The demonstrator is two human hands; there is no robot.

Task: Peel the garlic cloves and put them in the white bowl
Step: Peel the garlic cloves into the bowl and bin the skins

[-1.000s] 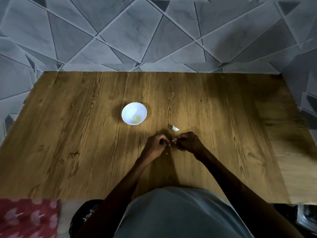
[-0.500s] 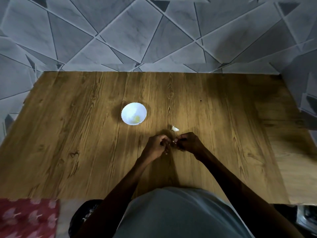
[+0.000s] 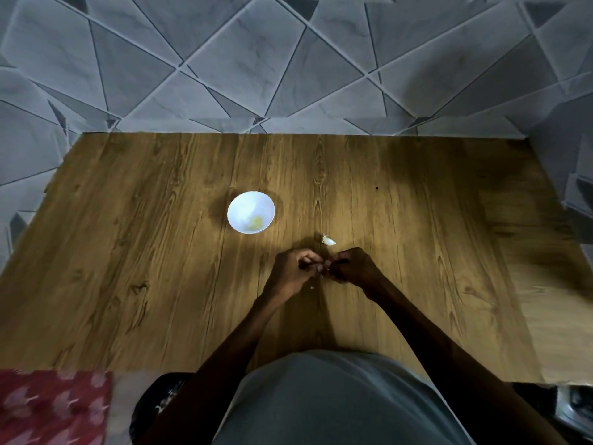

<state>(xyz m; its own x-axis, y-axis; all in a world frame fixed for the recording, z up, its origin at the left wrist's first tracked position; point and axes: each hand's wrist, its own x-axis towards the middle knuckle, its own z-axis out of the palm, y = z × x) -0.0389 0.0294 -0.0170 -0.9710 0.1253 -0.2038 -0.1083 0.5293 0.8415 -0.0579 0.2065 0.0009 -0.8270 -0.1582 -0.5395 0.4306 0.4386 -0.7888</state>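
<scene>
A small white bowl (image 3: 251, 203) stands on the wooden table (image 3: 160, 252), with something yellowish lying inside it. Right of the bowl and nearer to me, one white garlic clove (image 3: 329, 241) lies on the wood. Just below that clove my left hand (image 3: 292, 269) and my right hand (image 3: 353, 266) meet fingertip to fingertip. Both pinch a small garlic clove (image 3: 323, 265) between them; it is almost wholly hidden by the fingers. A tiny white scrap of peel (image 3: 312, 287) lies on the table under my left hand.
Grey tiled wall rises behind the table's far edge. A red patterned cloth (image 3: 51, 409) lies at the lower left, off the table. My grey shirt fills the bottom centre. A metal object (image 3: 574, 409) shows at the lower right corner.
The hands stay together in the same spot, with only small finger movements. The loose clove and the bowl have not moved.
</scene>
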